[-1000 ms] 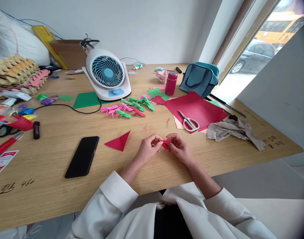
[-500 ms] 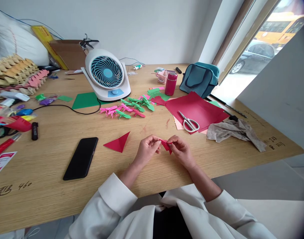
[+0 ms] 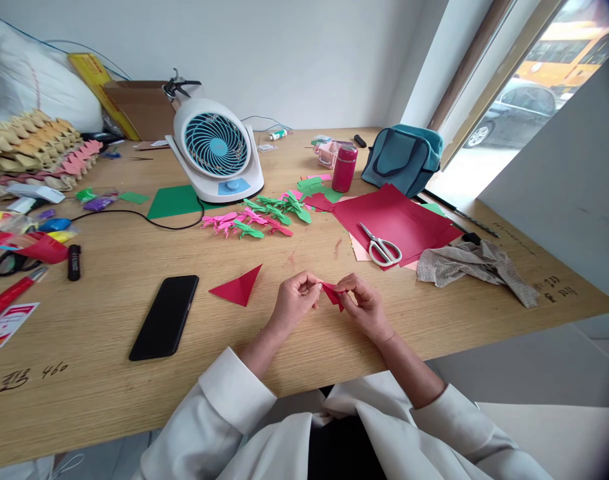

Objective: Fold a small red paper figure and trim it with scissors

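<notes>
A small folded piece of red paper is pinched between my two hands, just above the table's front part. My left hand grips its left end between thumb and fingertips. On the other side, my right hand pinches the right part, and a pointed flap hangs down between the hands. The fingers hide some of the paper. Left of my hands lies a creased red paper triangle. Beyond them, several folded green and pink paper figures are heaped together.
White-handled scissors lie on red paper sheets at the right, near a crumpled cloth. A black phone rests at the left. Behind stand a white fan, a red flask and a blue bag.
The view has shifted slightly. My right hand has turned a little at the folded paper, and more of the flap shows. Both hands keep their hold.
</notes>
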The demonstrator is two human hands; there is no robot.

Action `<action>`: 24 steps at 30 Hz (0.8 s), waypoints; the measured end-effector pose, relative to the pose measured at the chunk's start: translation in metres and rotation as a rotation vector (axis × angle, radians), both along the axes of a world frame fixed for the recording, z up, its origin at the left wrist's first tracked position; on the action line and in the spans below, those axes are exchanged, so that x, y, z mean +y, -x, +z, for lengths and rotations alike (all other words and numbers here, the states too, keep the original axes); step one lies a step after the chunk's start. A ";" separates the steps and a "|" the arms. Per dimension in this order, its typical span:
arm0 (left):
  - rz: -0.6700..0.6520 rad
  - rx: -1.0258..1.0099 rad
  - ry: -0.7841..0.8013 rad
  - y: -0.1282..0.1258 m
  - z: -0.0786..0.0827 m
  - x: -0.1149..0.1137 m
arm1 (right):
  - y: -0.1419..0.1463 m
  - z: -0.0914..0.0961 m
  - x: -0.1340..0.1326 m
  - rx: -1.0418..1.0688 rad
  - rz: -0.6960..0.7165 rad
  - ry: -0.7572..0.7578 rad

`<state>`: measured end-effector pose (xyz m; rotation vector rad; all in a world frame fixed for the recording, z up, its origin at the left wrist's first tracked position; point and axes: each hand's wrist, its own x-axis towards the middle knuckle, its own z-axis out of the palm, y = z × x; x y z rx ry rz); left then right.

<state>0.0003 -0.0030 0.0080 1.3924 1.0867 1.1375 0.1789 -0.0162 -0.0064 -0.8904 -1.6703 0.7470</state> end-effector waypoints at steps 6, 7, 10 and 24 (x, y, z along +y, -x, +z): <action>-0.030 -0.162 0.163 -0.002 0.002 0.001 | 0.001 0.004 -0.002 -0.038 0.000 -0.060; -0.036 -0.179 0.185 -0.002 0.003 0.001 | 0.001 0.004 -0.002 -0.043 0.000 -0.070; -0.058 -0.206 0.214 -0.001 0.004 0.002 | 0.001 0.004 -0.002 -0.052 0.000 -0.091; -0.171 -0.138 0.250 0.012 0.001 0.008 | 0.000 0.003 -0.001 -0.058 -0.009 -0.080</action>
